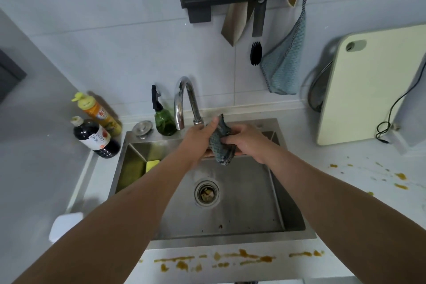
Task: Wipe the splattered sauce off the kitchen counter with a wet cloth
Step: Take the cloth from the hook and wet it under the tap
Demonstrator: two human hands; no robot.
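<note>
- Head view, frame centre: both hands are gripping a bunched grey-blue cloth (221,143) over the steel sink (242,193), just beside the faucet (184,101).
- The left hand (198,137) and right hand (247,143) are curling fingers around the cloth.
- Brown sauce (244,257) is streaking the white surface (359,168) along the bottom edge and at right.

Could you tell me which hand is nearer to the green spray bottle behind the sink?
The left hand, just right of the green spray bottle. The right hand is farther right, beyond the cloth both hold.
</note>
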